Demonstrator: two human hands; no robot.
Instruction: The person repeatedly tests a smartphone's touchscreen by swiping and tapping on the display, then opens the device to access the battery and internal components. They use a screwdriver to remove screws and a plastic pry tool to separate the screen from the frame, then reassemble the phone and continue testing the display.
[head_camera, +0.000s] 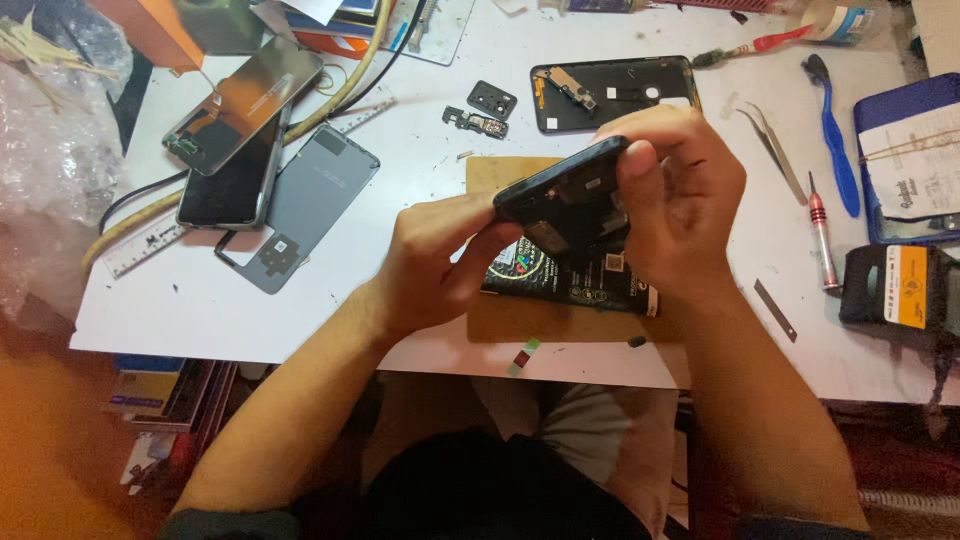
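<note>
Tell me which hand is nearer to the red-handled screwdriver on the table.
Right. The right hand grips the dark phone just left of the red-handled screwdriver; the left hand holds the phone's other end, farther left.

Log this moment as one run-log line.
left hand: grips dark phone body | right hand: grips its upper end | below: battery on brown mat

Blue brush (832, 135); tweezers (772, 145); red screwdriver (823, 235); grey back cover (305, 205).
</note>
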